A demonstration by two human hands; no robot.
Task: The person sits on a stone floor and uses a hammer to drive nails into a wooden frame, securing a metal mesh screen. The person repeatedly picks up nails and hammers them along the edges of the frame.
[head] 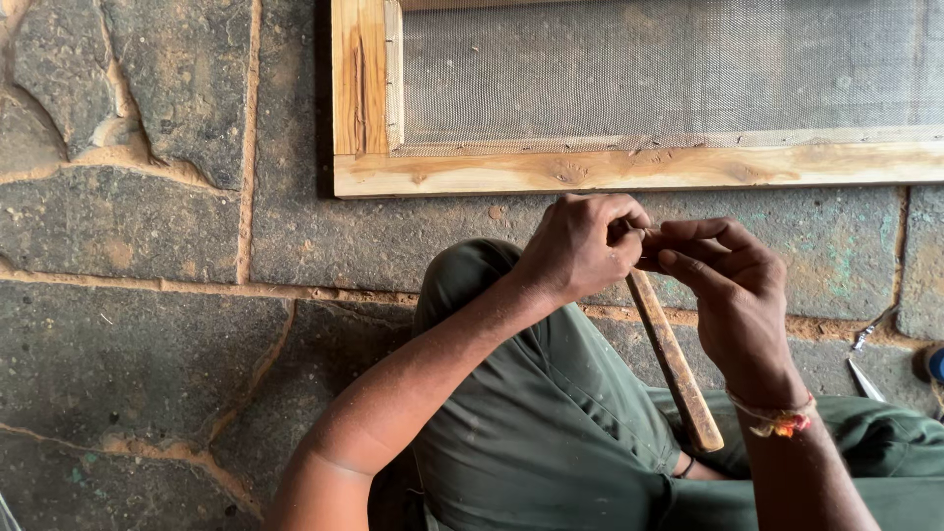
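Note:
My left hand point(578, 244) is closed around the top of a wooden handle point(674, 362), likely a hammer's; its head is hidden inside my fist. The handle slants down to the right over my green trouser leg point(551, 423). Close against it, my right hand point(733, 285) has its fingers pinched together at the handle's top, touching my left fingers; whether a small thing sits between them is hidden. A thread band circles my right wrist. Just beyond both hands lies a wooden frame point(590, 172) with grey wire mesh point(669, 69) fixed in it.
The floor is rough stone slabs point(147, 324) with sandy joints. Metal pliers or snips point(867, 356) lie at the right, with a blue object point(936, 366) at the right edge. My knees fill the lower middle of the view.

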